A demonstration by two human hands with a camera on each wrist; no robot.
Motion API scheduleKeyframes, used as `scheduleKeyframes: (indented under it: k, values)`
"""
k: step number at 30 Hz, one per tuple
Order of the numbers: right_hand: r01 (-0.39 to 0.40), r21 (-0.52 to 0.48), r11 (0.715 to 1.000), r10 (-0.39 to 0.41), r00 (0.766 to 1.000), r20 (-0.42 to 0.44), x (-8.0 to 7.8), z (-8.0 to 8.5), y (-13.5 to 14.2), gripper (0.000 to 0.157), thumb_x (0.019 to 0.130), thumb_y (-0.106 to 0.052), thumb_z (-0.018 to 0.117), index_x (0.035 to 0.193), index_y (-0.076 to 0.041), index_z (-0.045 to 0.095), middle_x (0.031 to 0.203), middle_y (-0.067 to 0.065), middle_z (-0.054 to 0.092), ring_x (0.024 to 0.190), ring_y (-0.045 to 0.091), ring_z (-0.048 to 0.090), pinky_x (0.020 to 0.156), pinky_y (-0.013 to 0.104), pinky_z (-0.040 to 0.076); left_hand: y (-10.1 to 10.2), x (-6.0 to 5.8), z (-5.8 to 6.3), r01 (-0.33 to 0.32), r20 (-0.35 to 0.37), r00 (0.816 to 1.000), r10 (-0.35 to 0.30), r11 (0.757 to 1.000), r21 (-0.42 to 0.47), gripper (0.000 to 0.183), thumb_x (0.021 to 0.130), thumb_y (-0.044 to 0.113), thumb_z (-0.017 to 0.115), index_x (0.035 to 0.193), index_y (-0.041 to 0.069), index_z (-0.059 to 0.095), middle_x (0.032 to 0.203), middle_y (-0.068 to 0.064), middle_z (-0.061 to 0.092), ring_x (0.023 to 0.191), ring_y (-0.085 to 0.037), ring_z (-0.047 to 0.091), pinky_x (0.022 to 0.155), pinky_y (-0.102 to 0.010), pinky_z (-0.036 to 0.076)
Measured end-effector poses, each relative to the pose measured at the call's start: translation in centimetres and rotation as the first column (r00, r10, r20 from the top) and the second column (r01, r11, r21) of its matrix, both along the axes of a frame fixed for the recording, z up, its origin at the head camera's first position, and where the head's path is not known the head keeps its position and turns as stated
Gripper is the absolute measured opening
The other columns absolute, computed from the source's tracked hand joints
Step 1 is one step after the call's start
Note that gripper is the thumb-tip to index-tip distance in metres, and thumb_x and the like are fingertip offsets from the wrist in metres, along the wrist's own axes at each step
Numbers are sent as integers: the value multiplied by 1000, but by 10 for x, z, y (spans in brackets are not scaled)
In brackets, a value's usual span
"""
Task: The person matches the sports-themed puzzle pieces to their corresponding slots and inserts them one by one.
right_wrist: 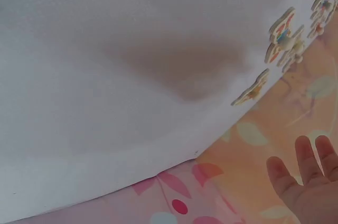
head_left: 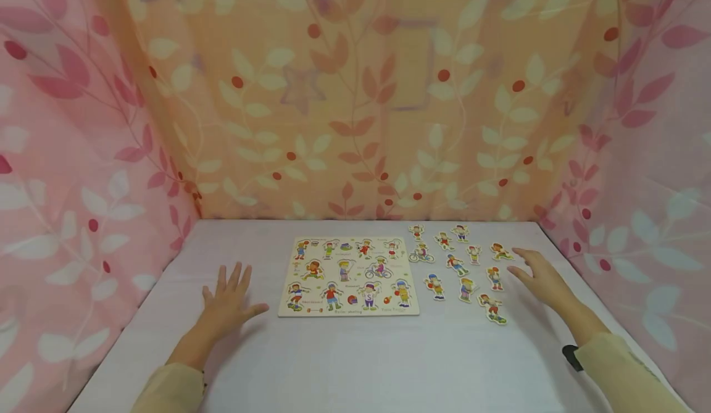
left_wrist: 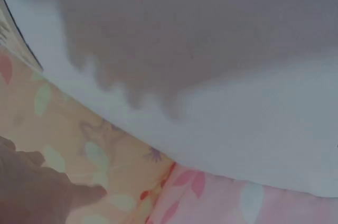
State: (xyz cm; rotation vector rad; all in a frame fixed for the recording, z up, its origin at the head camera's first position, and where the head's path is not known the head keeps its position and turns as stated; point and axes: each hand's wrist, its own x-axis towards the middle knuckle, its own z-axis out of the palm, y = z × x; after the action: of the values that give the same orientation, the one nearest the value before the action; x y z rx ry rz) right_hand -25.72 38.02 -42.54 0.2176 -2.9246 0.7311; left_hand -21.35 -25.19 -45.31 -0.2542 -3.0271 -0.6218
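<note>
My left hand (head_left: 226,305) hovers over the white table left of the puzzle board, fingers spread and thumb pointing toward it. The left wrist view catches part of that hand (left_wrist: 37,192) and its shadow. The flat board (head_left: 319,255) shows printed children doing sports. To its right lie several loose cut-out figure pieces, among them a cyclist (head_left: 421,253) and a skateboarder (head_left: 492,309). My right hand (head_left: 536,280) is right of them, fingertips nearest a running figure (head_left: 502,252), holding nothing. Knobs show on pieces (right_wrist: 282,39) in the right wrist view.
The white table (head_left: 355,363) is bounded by a leaf-patterned curtain (head_left: 355,123) at the back and pink patterned cloth (head_left: 72,154) on the left, with similar cloth (head_left: 655,184) on the right. A dark band (head_left: 572,357) sits at the right wrist.
</note>
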Motion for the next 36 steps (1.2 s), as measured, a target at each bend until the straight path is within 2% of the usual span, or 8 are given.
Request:
scheduleKeyframes:
  k: [3,6,12,16,19,25,31,36]
  values:
    - [-25,-33,999,24,999,-27,-3,-5,5,54,98,-20,60,137,10,40,128,37,42,112,55,47,90,67,42,0,-4,-5,46,29,998,-47,999,25,99,85,46,70,150,-8,18,155,-33,7,140,-54,-5,99,-79,2]
    - [-35,-83,996,35,999,-7,-6,-10,9,53,95,-16,64,136,9,42,123,36,46,108,53,51,87,63,46,1,-8,-10,94,58,994,-96,995,30,99,84,46,71,150,-8,21,154,-34,11,138,-58,2,102,-77,8]
    - [-17,-231,973,47,991,127,-17,-20,14,55,94,-18,66,136,10,43,120,36,50,103,45,57,79,48,55,2,-15,-15,168,149,973,-175,984,60,96,84,47,71,152,-2,23,156,-31,13,138,-58,4,106,-73,9]
    - [27,-309,951,42,976,214,-24,-28,19,57,95,-19,65,138,9,42,122,35,49,102,37,57,74,33,55,4,-20,-19,202,153,966,-210,977,71,94,84,46,72,151,-1,26,155,-31,17,138,-58,7,108,-70,11]
    - [79,-335,939,20,959,282,-27,-33,23,60,96,-23,64,141,8,38,120,31,49,97,32,54,72,29,53,5,-24,-22,208,159,963,-218,975,78,93,83,45,72,151,-1,27,154,-31,19,138,-57,9,109,-69,12]
    - [143,-366,919,24,910,414,-32,-38,30,69,96,-32,63,146,3,33,116,20,51,101,31,46,76,32,45,8,-33,-25,222,179,956,-233,972,83,95,82,46,74,151,-1,28,154,-31,20,138,-57,10,108,-70,13]
    - [180,-360,916,13,881,474,-37,-37,29,71,95,-38,62,149,-1,32,139,33,39,111,39,40,82,40,41,10,-39,-21,175,255,948,-190,981,84,98,80,50,73,154,7,26,157,-25,16,142,-52,5,110,-68,8]
    - [201,-361,911,3,871,492,-45,-39,26,71,93,-37,66,146,-1,38,148,37,25,123,45,34,97,54,37,10,-40,-23,175,270,944,-187,982,67,97,77,49,76,152,6,30,156,-28,18,140,-55,6,108,-70,9]
